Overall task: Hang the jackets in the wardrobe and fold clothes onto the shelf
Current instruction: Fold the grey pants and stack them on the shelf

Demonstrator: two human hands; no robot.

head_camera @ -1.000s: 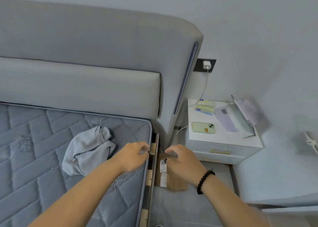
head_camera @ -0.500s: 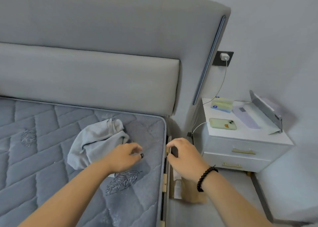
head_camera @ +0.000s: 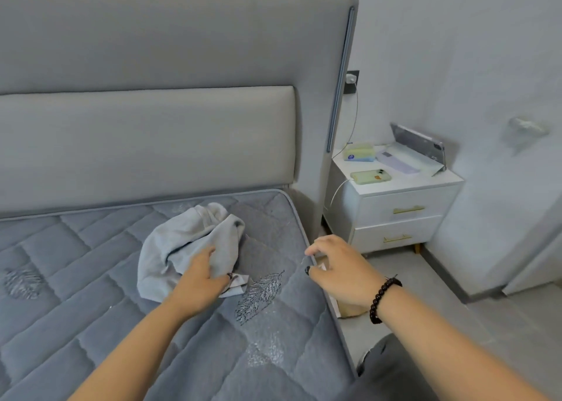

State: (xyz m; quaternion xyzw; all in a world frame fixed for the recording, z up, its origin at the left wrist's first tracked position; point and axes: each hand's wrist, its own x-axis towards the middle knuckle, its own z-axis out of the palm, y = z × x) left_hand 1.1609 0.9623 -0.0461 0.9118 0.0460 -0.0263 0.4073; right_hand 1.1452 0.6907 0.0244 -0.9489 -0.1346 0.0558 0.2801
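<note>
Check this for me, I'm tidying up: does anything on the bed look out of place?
Yes. A light grey garment lies crumpled, unfolded, on the bare mattress near the headboard; the left hand rests on it.

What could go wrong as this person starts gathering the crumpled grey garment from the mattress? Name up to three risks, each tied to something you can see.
1. The left hand touches only one edge of the grey garment; lifted so, it may unfurl and drag.
2. The garment lies near the mattress edge, so it could slip into the gap beside the bed.
3. The right hand hovers near the nightstand; a wide swing might snag the charging cable.
</note>
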